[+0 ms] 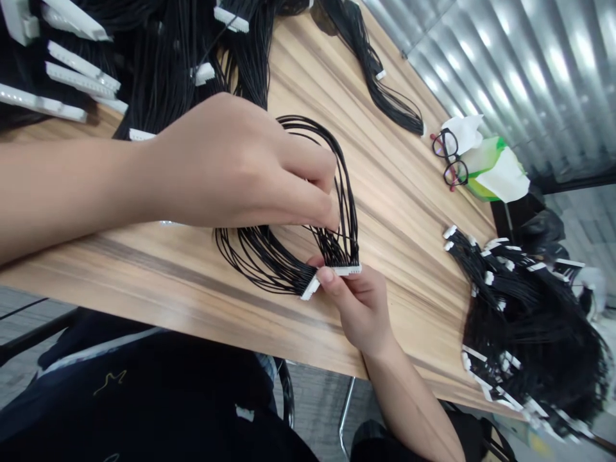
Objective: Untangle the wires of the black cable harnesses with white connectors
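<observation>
A looped wire harness [350,192] of thin black wires is held just above the wooden table, near its front edge. My right hand [360,308] is closed, thumb and fingers pinching its two white connectors, which meet at an angle. One white connector [349,270] faces right; the other white connector [309,288] slants down to the left. My left hand [245,167] reaches across from the left, above the loop. Its fingers are bent together at the wires close to the right connector, and its fingertips are partly hidden among them.
Bundles of black wires [163,58] with white connectors lie at the back left of the table [308,70]. A heap of harnesses [529,327] sits at the right end. Eyeglasses [450,159] and a green tissue pack [486,170] lie by the corrugated metallic wall [520,70].
</observation>
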The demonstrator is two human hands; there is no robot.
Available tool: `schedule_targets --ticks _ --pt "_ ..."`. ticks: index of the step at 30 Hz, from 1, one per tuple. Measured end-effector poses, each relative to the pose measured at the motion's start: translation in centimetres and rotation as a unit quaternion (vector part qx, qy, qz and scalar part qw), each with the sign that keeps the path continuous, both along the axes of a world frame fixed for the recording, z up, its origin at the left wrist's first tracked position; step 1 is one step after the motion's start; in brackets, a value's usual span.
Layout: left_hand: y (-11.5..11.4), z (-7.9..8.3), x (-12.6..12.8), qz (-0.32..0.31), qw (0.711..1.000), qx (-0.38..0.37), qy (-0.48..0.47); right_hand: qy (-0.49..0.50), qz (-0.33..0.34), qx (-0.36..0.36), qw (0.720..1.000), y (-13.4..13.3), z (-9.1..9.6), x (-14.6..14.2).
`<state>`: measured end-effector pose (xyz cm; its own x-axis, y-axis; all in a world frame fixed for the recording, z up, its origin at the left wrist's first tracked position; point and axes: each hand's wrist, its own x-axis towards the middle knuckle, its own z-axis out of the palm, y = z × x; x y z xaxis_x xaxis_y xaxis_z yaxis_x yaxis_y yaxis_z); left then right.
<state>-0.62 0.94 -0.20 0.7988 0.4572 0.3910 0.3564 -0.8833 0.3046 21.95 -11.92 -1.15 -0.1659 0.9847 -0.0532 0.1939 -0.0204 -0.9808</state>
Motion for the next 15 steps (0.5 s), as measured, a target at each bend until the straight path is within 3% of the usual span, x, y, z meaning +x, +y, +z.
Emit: schedule_targets --ticks 4,9,11,15 --pt "-0.8 0.5 -0.2 -0.017 0.997 0.067 -0.018 -0.008 -0.004 0.004 1.000 -0.1 -0.2 0.1" --pt "-3.0 1.5 0.1 0.123 0.989 0.080 0.005 -0.015 -0.025 0.007 1.000 -0.2 -0.2 0.3" --pt "-3.3 1.7 0.2 0.145 0.986 0.079 0.032 -0.019 -0.031 0.012 0.999 -0.2 -0.2 0.3" --pt "-2.6 1.6 0.2 0.109 0.988 0.093 0.052 -0.026 -0.034 0.016 0.999 -0.3 -0.1 0.1"
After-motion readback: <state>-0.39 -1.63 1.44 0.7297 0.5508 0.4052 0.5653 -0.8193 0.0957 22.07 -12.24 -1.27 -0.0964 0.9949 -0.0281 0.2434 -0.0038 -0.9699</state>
